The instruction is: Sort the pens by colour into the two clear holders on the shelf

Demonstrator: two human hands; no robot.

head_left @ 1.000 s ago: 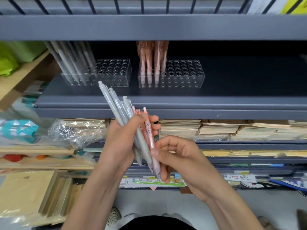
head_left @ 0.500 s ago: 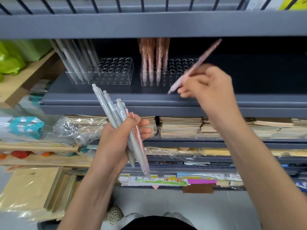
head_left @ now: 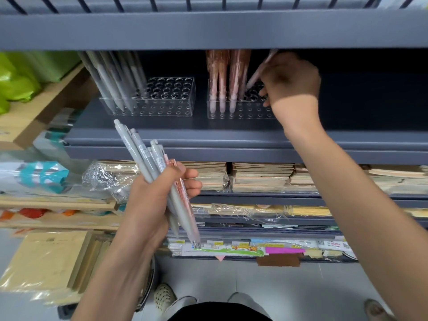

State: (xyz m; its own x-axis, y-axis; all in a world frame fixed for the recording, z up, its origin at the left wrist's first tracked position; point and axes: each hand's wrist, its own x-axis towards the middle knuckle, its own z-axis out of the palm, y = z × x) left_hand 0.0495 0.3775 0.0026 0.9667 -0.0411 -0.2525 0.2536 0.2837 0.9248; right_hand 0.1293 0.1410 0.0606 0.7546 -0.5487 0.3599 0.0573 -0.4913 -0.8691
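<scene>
Tilted pink pen; grey pens bundled.

Below the grey shelf — a black top, pale grey trousers, a white perforated clog; under the shelf's right end, a brownish shoe, blurred. Forearms bare.

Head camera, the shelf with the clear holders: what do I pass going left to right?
On that shelf: grey pens → empty holes of the left clear holder → pink pens → single pink pen → right hand holding it.
</scene>
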